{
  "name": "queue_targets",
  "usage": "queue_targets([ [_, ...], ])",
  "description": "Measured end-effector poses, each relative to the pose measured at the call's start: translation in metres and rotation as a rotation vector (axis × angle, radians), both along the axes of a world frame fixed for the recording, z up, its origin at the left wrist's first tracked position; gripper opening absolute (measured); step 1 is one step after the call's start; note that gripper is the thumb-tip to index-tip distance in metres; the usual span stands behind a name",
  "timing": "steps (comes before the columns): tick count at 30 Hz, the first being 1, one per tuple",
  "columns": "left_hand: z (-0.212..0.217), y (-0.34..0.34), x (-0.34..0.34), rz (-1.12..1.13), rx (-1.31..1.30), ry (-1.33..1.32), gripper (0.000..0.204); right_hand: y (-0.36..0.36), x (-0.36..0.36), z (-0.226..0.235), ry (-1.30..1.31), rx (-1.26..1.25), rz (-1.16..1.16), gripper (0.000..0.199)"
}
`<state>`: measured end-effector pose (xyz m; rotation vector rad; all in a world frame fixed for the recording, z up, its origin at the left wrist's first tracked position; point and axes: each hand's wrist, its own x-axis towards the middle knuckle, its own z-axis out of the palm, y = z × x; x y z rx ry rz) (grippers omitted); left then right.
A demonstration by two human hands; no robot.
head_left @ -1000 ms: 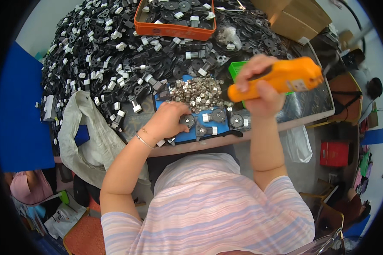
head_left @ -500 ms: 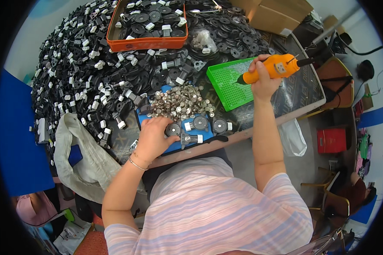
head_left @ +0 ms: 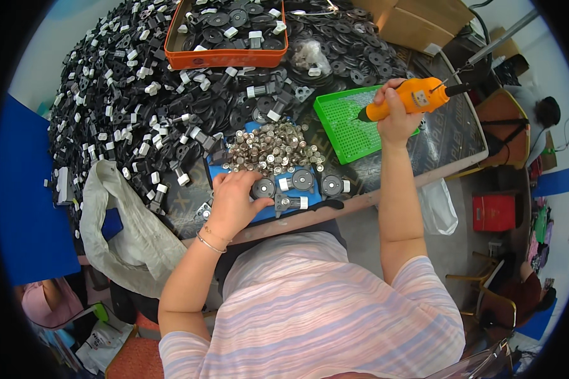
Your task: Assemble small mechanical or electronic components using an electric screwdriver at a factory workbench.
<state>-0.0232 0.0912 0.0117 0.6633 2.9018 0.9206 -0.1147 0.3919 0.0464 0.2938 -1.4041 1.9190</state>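
Observation:
My right hand (head_left: 398, 120) is wrapped round an orange electric screwdriver (head_left: 417, 99). The tool's dark tip is over a green perforated tray (head_left: 335, 134) with small bits in it that I cannot make out singly. On the blue mat (head_left: 262, 215), my left hand (head_left: 234, 201) curls its index finger and thumb round the edge of a black disc (head_left: 263, 187). Beside it lie a black bracket with a white end (head_left: 291, 202) and two more black discs with white ends, one of them farther right (head_left: 330, 185). A heap of small silvery metal parts (head_left: 275, 148) sits just beyond.
Black parts with white ends (head_left: 126, 95) pile high across the left and back. An orange box (head_left: 227, 59) of such parts stands at the back, near loose black discs (head_left: 360, 54) and a cardboard box (head_left: 423, 25). A whitish cloth sack (head_left: 117, 234) hangs at the left edge.
The whole view has shifted slightly, so the table things appear a little farther right. Both hands keep nearly the same pose, with the screwdriver still over the tray.

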Motion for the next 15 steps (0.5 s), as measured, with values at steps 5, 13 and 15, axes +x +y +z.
queue_targets([
  [5,0.0,-0.003,-0.002,-0.04,0.008,0.003,0.046,0.0,-0.001,0.0,-0.003,-0.032,0.002,0.018],
  [13,0.001,-0.007,0.0,-0.061,0.029,-0.027,0.046,-0.013,0.028,0.032,0.041,-0.154,0.158,0.017],
  [15,-0.001,-0.007,-0.001,-0.061,0.043,-0.041,0.046,-0.029,0.044,0.041,0.049,-0.169,0.293,0.019],
])
